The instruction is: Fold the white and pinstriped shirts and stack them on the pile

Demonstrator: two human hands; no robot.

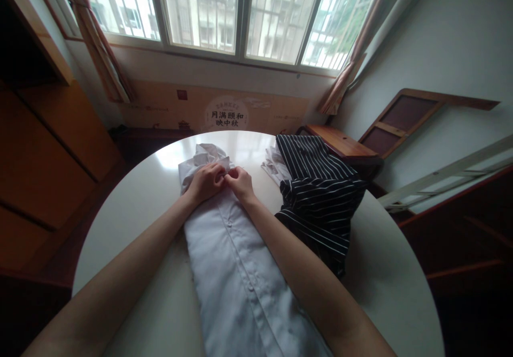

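Observation:
A light-coloured button-up shirt (pixel 224 261) lies lengthwise on the round white table (pixel 132 234), its sides tucked under and its button front facing up. The collar end, far from me, is bunched. There my left hand (pixel 208 182) is closed with fingers curled on the cloth near the collar. Close against it, my right hand (pixel 239 184) pinches the shirt front at the top of the button strip. Whether a button sits between the fingertips is hidden. Lower buttons show along the strip.
Right of the shirt lies a black-and-white striped garment (pixel 320 196), partly over another pale cloth (pixel 276 164). Beyond the table stand a wooden desk (pixel 344 142) and a printed cardboard panel (pixel 160 106) under the window. Wooden cabinets (pixel 44 159) are at the left.

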